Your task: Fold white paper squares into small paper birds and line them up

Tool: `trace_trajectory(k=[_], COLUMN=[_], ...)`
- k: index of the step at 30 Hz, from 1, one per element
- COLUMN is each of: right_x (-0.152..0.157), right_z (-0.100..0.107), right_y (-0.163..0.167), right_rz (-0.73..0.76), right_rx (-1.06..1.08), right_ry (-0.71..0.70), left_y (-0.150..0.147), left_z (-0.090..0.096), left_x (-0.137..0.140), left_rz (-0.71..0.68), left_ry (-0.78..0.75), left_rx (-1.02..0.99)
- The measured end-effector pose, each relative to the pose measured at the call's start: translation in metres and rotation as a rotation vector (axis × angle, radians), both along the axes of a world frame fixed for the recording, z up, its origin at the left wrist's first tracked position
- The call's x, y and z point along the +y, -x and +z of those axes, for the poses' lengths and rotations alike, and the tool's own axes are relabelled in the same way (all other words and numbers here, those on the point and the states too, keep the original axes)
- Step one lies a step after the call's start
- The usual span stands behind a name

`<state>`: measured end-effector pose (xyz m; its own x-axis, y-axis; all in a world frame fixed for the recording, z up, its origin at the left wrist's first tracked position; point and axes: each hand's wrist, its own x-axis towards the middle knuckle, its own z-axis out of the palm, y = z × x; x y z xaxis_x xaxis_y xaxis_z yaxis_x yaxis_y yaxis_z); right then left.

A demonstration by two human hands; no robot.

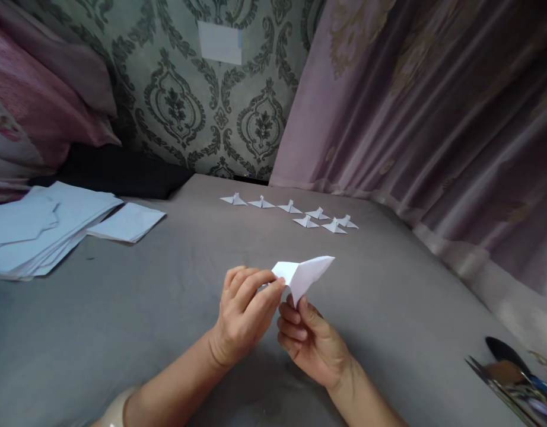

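Note:
Between my two hands, raised above the grey surface, is a folded white paper figure (pixel 309 274) with wing-like flaps. My left hand (pixel 249 308) pinches its left flap between thumb and fingers. From below, my right hand (pixel 313 338) grips the pointed lower part between thumb and index finger, its other fingers curled. One flap spreads to the upper right, free of both hands. Beyond the hands, several small folded paper birds (pixel 289 207) stand in loose rows on the surface.
Stacked white paper sheets (pixel 55 225) lie at the left, a smaller paper pile (pixel 129 222) beside them. Behind is a folded black cloth (pixel 122 172). Scissors (pixel 482 373) and other tools are at the lower right. Pink curtains (pixel 366 118) border the grey surface (pixel 167 326).

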<state>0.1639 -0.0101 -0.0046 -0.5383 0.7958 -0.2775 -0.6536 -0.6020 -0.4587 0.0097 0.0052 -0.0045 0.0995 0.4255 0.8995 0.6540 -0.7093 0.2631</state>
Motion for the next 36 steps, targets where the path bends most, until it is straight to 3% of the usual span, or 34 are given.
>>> trace_trajectory(k=[13, 21, 31, 36], right_x=[-0.002, 0.001, 0.003, 0.006], right_z=[0.003, -0.003, -0.005, -0.004], right_y=[0.005, 0.005, 0.006, 0.005], right_rz=[-0.148, -0.222, -0.328, -0.311], right_rx=[-0.359, -0.47, -0.568, -0.549], right_ry=[-0.253, -0.255, -0.226, -0.219], left_y=[-0.012, -0.012, -0.015, -0.02], left_z=[0.003, 0.006, 0.01, 0.009], left_x=[0.001, 0.001, -0.001, 0.002], left_rz=[-0.112, -0.283, -0.289, -0.356], left_ry=[0.301, 0.514, 0.765, 0.931], left_rx=[-0.342, -0.542, -0.693, -0.9])
